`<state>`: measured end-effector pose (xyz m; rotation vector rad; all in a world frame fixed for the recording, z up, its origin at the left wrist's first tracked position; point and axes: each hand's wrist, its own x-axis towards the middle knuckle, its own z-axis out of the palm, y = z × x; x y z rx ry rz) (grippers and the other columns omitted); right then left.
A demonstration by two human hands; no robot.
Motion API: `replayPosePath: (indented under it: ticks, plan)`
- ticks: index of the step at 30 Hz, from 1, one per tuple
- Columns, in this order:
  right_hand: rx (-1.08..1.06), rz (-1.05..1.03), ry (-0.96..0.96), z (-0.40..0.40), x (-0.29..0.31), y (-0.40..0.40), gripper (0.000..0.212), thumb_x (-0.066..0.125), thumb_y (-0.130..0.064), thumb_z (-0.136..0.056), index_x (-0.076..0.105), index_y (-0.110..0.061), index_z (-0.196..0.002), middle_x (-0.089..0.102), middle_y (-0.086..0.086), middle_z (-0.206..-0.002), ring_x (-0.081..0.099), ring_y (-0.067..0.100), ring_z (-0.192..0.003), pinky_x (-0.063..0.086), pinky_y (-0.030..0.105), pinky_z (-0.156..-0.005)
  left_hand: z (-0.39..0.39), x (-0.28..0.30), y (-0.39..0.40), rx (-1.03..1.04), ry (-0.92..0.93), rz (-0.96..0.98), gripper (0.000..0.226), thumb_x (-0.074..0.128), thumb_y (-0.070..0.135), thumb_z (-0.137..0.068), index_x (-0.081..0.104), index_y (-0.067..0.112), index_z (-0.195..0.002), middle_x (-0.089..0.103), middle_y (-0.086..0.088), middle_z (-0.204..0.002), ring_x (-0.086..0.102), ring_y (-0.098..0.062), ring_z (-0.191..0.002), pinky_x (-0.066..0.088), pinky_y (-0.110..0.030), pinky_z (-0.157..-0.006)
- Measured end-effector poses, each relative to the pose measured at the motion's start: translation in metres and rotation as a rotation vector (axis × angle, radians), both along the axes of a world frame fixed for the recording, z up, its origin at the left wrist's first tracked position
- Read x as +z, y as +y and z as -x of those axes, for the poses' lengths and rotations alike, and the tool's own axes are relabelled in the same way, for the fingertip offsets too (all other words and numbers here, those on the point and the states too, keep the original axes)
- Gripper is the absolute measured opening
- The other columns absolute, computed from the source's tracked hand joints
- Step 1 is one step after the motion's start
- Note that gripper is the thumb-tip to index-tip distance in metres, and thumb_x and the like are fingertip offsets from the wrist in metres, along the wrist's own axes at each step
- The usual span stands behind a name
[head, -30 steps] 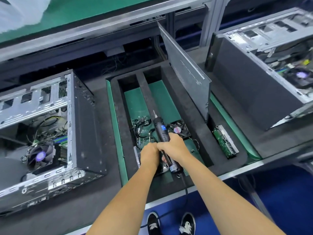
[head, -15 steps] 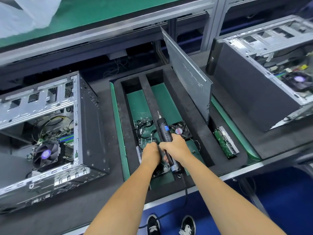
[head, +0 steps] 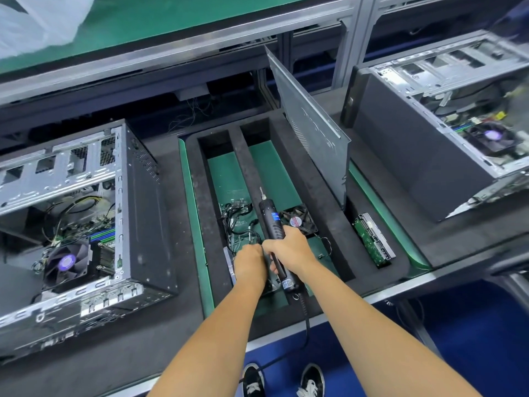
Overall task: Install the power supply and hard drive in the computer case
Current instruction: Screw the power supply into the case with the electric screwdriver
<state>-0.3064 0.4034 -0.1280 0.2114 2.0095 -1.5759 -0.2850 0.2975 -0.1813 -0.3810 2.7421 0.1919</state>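
Both hands have barely shifted, staying together over the foam tray at the counter's front edge.
Open computer case [head: 86, 224] sits at the left edge; left hand [head: 248, 263] curls into tray parts, its grip unclear; right hand [head: 289, 249] grips the electric screwdriver [head: 274, 224]; hard drive [head: 373, 239] lies in the tray's right slot.

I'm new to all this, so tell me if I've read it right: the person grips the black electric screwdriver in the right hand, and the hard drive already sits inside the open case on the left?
Not quite. The right hand does grip the electric screwdriver, but the hard drive lies in the foam tray's right-hand slot, not inside the left case. The head view shows it.
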Motion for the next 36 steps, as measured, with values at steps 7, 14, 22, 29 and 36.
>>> replayPosePath:
  ticks: [7, 14, 22, 29, 36]
  plan:
    - [0.005, 0.016, 0.0, 0.001, -0.002, 0.001, 0.022, 0.064, -0.006, -0.067, 0.046, -0.009, -0.079, 0.054, 0.008, -0.063, 0.056, 0.028, -0.041, 0.05, 0.031, -0.045, -0.001, -0.001, -0.003, 0.056, -0.01, -0.051, 0.027, 0.045, 0.0, -0.089, 0.063, 0.011, -0.104, 0.067, -0.008, -0.102, 0.065, -0.027, -0.095, 0.052, -0.034, -0.075]
    - [0.013, 0.032, -0.004, 0.001, -0.001, 0.002, 0.02, 0.063, -0.01, -0.066, 0.046, -0.01, -0.078, 0.055, 0.007, -0.064, 0.057, 0.028, -0.043, 0.048, 0.03, -0.045, 0.002, 0.001, -0.004, 0.174, -0.016, -0.179, 0.021, 0.045, -0.001, -0.09, 0.062, 0.002, -0.102, 0.066, -0.014, -0.104, 0.065, -0.03, -0.096, 0.051, -0.034, -0.075]
    - [0.011, 0.04, -0.003, 0.0, 0.001, 0.003, 0.017, 0.063, -0.007, -0.071, 0.048, -0.009, -0.08, 0.057, 0.012, -0.07, 0.057, 0.029, -0.046, 0.05, 0.032, -0.047, 0.006, 0.008, -0.006, 0.227, 0.005, -0.201, 0.022, 0.044, -0.005, -0.091, 0.065, 0.002, -0.098, 0.067, -0.012, -0.102, 0.065, -0.024, -0.093, 0.047, -0.026, -0.067]
    - [0.003, 0.038, -0.005, 0.0, 0.0, 0.002, 0.017, 0.063, -0.006, -0.072, 0.049, -0.007, -0.082, 0.057, 0.01, -0.068, 0.057, 0.028, -0.044, 0.049, 0.031, -0.045, 0.008, 0.01, -0.003, 0.251, 0.062, -0.251, 0.017, 0.047, -0.002, -0.087, 0.063, 0.002, -0.09, 0.065, -0.014, -0.092, 0.061, -0.028, -0.079, 0.043, -0.03, -0.06]
    - [0.0, 0.034, -0.014, 0.0, -0.001, 0.001, 0.02, 0.064, -0.006, -0.069, 0.053, -0.005, -0.086, 0.058, 0.012, -0.071, 0.057, 0.027, -0.045, 0.049, 0.029, -0.046, 0.016, 0.029, -0.005, 0.348, 0.184, -0.432, 0.023, 0.05, -0.006, -0.073, 0.047, 0.01, -0.057, 0.05, -0.002, -0.062, 0.046, -0.022, -0.063, 0.032, -0.027, -0.05]
